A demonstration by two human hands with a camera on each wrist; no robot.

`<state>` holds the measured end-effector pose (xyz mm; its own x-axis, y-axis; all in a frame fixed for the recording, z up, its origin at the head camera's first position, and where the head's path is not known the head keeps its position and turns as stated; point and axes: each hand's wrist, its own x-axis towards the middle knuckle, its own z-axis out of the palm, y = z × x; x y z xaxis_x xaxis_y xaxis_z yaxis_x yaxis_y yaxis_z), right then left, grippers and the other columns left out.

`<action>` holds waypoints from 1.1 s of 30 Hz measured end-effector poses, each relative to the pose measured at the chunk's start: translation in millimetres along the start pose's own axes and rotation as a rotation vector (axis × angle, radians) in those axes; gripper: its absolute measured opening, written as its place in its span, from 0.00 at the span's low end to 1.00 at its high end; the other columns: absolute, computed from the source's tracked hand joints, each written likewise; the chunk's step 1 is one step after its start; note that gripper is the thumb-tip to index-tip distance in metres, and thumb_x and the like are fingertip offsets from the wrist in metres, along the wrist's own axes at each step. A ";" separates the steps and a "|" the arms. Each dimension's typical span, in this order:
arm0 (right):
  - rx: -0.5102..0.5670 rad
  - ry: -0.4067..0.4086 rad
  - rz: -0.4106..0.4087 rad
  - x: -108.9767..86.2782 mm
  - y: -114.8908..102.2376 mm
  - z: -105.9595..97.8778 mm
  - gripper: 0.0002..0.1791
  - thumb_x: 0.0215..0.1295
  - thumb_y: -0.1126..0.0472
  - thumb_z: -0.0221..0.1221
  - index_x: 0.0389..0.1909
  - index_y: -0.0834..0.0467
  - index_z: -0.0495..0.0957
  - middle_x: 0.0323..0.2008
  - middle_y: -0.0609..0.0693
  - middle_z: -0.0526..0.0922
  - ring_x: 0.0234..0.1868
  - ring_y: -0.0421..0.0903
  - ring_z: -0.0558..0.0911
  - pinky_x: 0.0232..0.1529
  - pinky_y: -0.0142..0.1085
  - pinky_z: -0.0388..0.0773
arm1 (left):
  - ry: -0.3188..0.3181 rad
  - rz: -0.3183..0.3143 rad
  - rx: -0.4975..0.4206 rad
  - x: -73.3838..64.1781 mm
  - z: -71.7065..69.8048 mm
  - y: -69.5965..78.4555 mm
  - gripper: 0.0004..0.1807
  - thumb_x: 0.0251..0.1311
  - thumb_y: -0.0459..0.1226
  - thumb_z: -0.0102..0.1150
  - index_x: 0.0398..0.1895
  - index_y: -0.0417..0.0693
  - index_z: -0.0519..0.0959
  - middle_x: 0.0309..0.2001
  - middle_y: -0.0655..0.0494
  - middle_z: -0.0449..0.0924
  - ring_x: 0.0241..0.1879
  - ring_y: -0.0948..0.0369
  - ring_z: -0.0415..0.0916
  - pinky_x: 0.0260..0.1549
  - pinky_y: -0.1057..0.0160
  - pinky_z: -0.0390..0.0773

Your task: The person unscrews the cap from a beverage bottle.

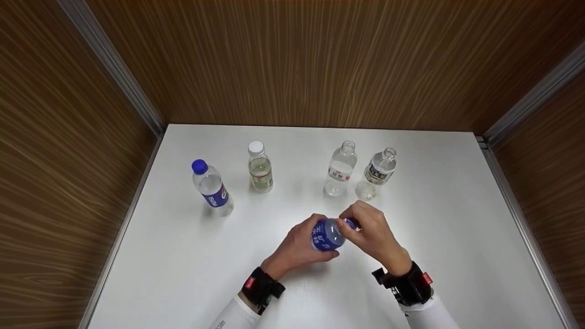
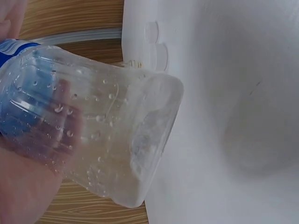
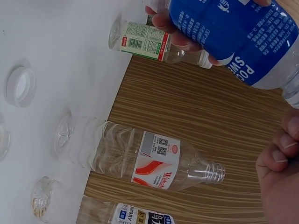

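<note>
Bottle (image 1: 327,235) sits within left fingers (image 1: 314,218); cap (image 1: 350,223) between right fingers (image 1: 352,235).

Left grip (image 1: 298,244): fingers and thumb curled.
Right grip (image 1: 374,233): thumb and fingers pinching.
Forearms (image 1: 237,314): extended forward, angled inward.

White sleeves (image 1: 235,315) meet black wristbands (image 1: 411,289) bearing small red tags (image 1: 427,278).

Clear plastic bottle with blue label (image 1: 328,234): upper end partly hidden by the right hand (image 1: 374,232) in the head view; lay cropped at the left wrist view's left edge, as was the left hand (image 1: 299,242).
Clear uncapped bottle, black-and-white label (image 3: 140,215): cut off at the right wrist view's bottom.
White fabric sleeves (image 1: 432,314): were cropped by the head view's lower edge.
</note>
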<state>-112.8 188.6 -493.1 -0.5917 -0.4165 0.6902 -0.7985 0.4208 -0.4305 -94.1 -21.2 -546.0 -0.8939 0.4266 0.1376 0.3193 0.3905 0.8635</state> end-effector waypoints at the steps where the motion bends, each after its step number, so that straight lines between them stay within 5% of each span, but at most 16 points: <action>1: 0.003 -0.001 -0.014 0.6 -0.1 -0.4 0.16 0.78 0.51 0.57 0.33 0.57 0.77 0.25 0.43 0.75 0.25 0.36 0.69 0.25 0.28 0.67 | -0.007 0.003 -0.008 0.0 -0.8 0.0 0.39 0.46 0.50 0.82 0.60 0.53 0.72 0.49 0.59 0.82 0.46 0.64 0.79 0.48 0.62 0.79; 8: 0.037 -0.014 -0.056 2.3 -0.7 -1.1 0.12 0.76 0.54 0.59 0.34 0.57 0.78 0.26 0.43 0.76 0.26 0.37 0.70 0.26 0.27 0.68 | -0.071 -0.003 -0.072 0.4 -6.5 -0.4 0.39 0.46 0.49 0.82 0.62 0.54 0.72 0.49 0.59 0.82 0.47 0.64 0.79 0.49 0.62 0.79; 13: 0.015 0.005 0.018 2.3 -1.4 0.1 0.09 0.72 0.58 0.61 0.32 0.57 0.78 0.25 0.43 0.77 0.24 0.36 0.70 0.24 0.29 0.68 | -0.059 -0.023 -0.048 0.5 -6.3 2.6 0.40 0.46 0.49 0.82 0.62 0.53 0.73 0.50 0.58 0.82 0.48 0.63 0.79 0.49 0.61 0.79; 17: -0.132 0.070 0.166 1.5 -4.2 2.2 0.05 0.62 0.60 0.61 0.28 0.56 0.77 0.17 0.42 0.73 0.19 0.34 0.66 0.18 0.31 0.62 | 0.049 -0.020 0.091 -0.1 -0.4 7.0 0.40 0.47 0.51 0.81 0.62 0.50 0.73 0.51 0.57 0.82 0.47 0.62 0.79 0.48 0.60 0.80; 21: -0.283 0.102 0.268 3.0 -5.2 2.2 0.14 0.68 0.50 0.59 0.27 0.55 0.77 0.12 0.40 0.66 0.14 0.34 0.61 0.16 0.34 0.57 | 0.218 0.050 0.276 3.5 5.5 9.2 0.39 0.46 0.53 0.81 0.59 0.48 0.74 0.49 0.55 0.82 0.46 0.60 0.81 0.45 0.59 0.82; 26: -0.301 0.111 0.317 2.6 -6.3 2.1 0.19 0.70 0.45 0.62 0.27 0.55 0.77 0.12 0.39 0.66 0.14 0.35 0.62 0.16 0.35 0.59 | 0.337 0.116 0.414 5.7 10.5 9.3 0.38 0.46 0.54 0.80 0.56 0.48 0.75 0.44 0.55 0.82 0.41 0.59 0.82 0.40 0.59 0.82; 33: -0.142 0.057 0.276 1.5 -10.2 -1.0 0.09 0.63 0.64 0.69 0.32 0.57 0.77 0.19 0.41 0.74 0.19 0.34 0.68 0.18 0.30 0.65 | 0.227 0.068 0.272 1.9 9.2 11.2 0.39 0.47 0.50 0.81 0.60 0.46 0.73 0.49 0.53 0.82 0.46 0.59 0.81 0.45 0.59 0.82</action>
<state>-105.5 184.5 -487.0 -0.7737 -0.2264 0.5917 -0.5824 0.6217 -0.5237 -89.4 -8.5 -540.5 -0.9052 0.2788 0.3208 0.4250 0.5835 0.6920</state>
